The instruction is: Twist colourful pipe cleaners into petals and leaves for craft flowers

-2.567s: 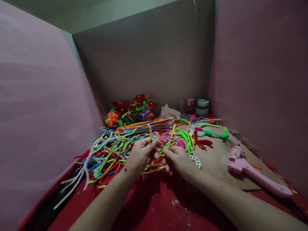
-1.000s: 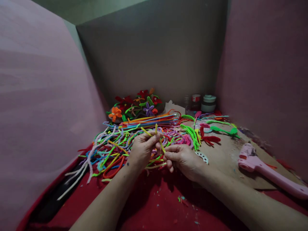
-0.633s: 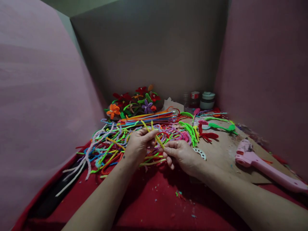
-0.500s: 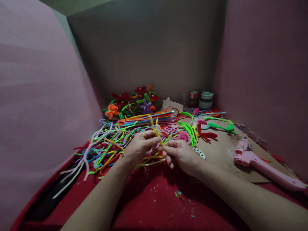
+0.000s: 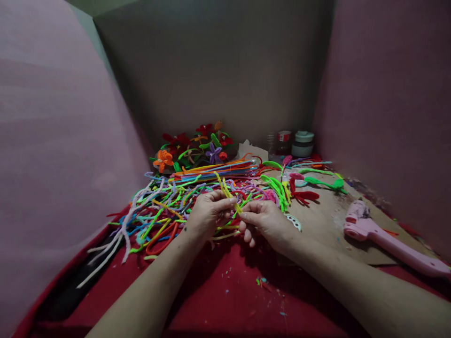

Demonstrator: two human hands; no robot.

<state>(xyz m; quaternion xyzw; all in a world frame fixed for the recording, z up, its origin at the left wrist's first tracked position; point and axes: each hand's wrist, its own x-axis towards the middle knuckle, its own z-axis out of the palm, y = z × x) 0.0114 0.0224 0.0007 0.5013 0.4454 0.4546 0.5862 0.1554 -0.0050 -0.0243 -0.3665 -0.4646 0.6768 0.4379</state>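
My left hand (image 5: 207,216) and my right hand (image 5: 266,223) meet over the red cloth (image 5: 225,300), fingertips pinched together. Both grip a yellow pipe cleaner (image 5: 225,187) whose two ends stick up and away from the pinch, lying close side by side. Right behind the hands spreads a loose heap of pipe cleaners (image 5: 165,206) in many colours. The lower part of the yellow piece is hidden inside my fingers.
Finished pipe-cleaner flowers (image 5: 197,148) stand at the back, with small jars (image 5: 299,143) to their right. A brown board (image 5: 327,225) at the right carries green and red shaped pieces and a pink glue gun (image 5: 384,239). Pink walls close in on both sides.
The two upright ends of the yellow pipe cleaner, spread apart earlier, have been brought together and twisted. My hands stayed pinched at the same spot; the view shifted slightly.
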